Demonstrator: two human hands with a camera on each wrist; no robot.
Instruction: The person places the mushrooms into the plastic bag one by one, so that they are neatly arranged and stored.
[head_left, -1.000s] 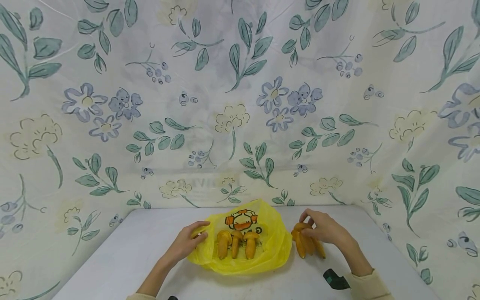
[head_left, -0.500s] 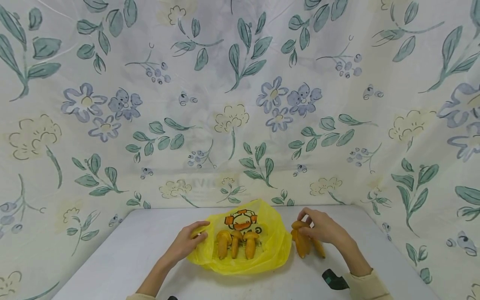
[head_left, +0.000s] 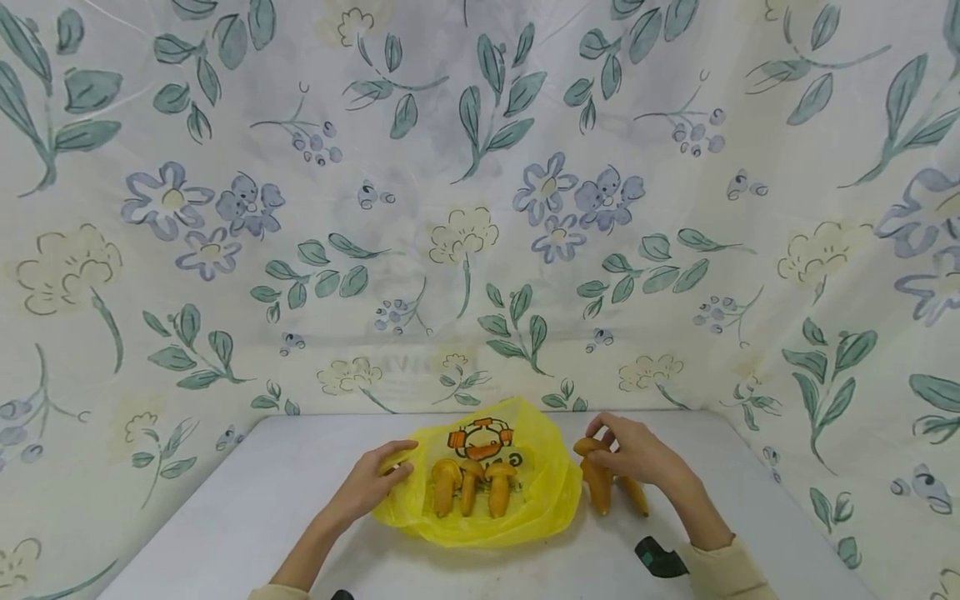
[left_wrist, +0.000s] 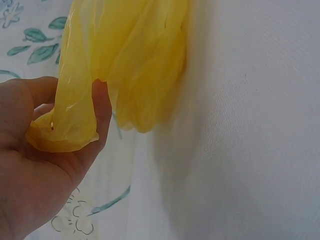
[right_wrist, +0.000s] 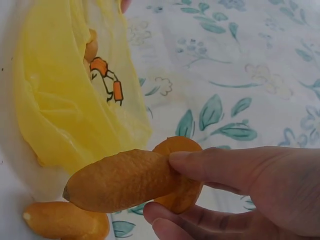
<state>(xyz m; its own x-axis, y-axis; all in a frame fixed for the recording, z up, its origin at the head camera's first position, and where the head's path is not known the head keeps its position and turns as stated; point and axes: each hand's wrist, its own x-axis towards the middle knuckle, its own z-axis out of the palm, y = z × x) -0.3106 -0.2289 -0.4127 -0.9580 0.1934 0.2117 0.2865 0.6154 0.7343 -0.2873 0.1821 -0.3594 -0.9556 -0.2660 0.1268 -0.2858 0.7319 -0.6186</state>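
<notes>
A yellow plastic bag point(head_left: 543, 500) lies mouth open in the middle of the table, a cartoon print on its inner side. Three brown-orange mushrooms point(head_left: 498, 492) stand side by side inside it. My left hand point(head_left: 369, 483) holds the bag's left edge; in the left wrist view the thin plastic point(left_wrist: 75, 120) hangs between thumb and fingers. To the right of the bag my right hand point(head_left: 637, 450) pinches a mushroom point(right_wrist: 120, 182) by its cap, the stem end toward the bag. Another mushroom point(right_wrist: 65, 220) lies on the table below it, partly hidden by the hand in the head view.
The white table point(head_left: 247, 500) reaches back to a curtain point(head_left: 480, 250) printed with flowers and leaves. A dark device point(head_left: 660, 558) sits at the right wrist, by the beige sleeve point(head_left: 723, 571).
My right hand has lifted the mushroom slightly and shifted it left toward the bag, away from the other one. My left hand stays on the bag's edge.
</notes>
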